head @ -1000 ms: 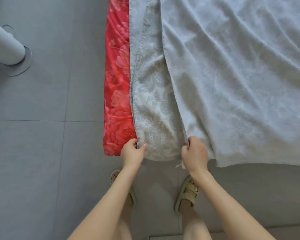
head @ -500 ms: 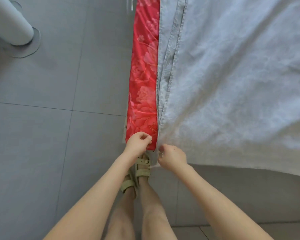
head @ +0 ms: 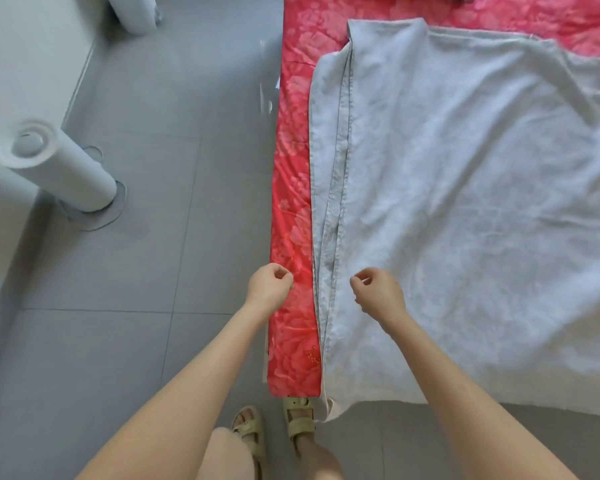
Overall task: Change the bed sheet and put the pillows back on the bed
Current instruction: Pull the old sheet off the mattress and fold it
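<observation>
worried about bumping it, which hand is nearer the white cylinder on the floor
Left: left hand at the edge of the red sheet, right of the white cylinder; right hand farther right, over the grey sheet.

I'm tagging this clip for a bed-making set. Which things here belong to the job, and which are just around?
Part of the job:
grey sheet
red floral bedding under it
left hand
right hand

Just around:
white cylinder standing on the floor
sandals
tiled floor
</observation>
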Demonstrator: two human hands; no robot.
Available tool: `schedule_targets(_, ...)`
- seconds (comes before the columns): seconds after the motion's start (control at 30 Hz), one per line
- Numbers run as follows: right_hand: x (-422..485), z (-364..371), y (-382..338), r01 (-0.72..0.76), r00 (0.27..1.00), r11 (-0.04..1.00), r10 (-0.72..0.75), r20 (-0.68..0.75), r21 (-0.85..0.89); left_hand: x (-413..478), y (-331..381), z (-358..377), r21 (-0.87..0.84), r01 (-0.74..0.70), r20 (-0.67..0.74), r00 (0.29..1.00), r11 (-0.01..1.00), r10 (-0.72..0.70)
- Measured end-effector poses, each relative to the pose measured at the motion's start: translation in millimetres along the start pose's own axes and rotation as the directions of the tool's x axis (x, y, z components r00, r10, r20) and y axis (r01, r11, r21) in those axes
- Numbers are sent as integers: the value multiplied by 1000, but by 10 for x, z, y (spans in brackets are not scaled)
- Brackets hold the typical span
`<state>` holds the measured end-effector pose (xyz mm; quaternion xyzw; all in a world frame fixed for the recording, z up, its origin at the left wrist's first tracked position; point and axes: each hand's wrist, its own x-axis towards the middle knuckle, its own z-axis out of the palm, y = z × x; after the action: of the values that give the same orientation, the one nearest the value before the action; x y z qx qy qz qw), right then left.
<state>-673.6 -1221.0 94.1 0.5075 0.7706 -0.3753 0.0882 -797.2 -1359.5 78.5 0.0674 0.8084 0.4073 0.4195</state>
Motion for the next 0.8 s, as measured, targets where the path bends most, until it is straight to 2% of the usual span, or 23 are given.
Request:
schedule_targets(0.17, 299, -288, -794, 25, 993, 999, -19, -118, 45, 318, 564, -540, -126, -11, -13, 1000, 992, 10)
schedule_targets(0.3, 662, -379, -1561, 15, 973, 998, -2, -229, 54, 764, 935, -1268, -189, -36, -5, 999, 981, 36)
schedule_targets(0.4, 935, -350, -2146, -6, 951, 996, 32, -308, 85, 1150, 1122, -1961, -173, -62, 40, 997, 983, 69)
schedule_targets(0.57, 1352, -164, -2879, -35, 938, 990, 80, -337, 137, 1783, 1470, -2898, -114, -113, 1, 994, 987, 114)
schedule_targets(0.67, 1649, -156, -3123, -33, 938, 989, 80, -338, 143, 2187, 1805, -3033, -105, -125, 12, 992, 987, 127)
schedule_targets(0.8, 2203, -399, -3214, -71, 907, 981, 138, -397, 180, 2810, 2384, -2841, -104, -124, 44, 991, 987, 129)
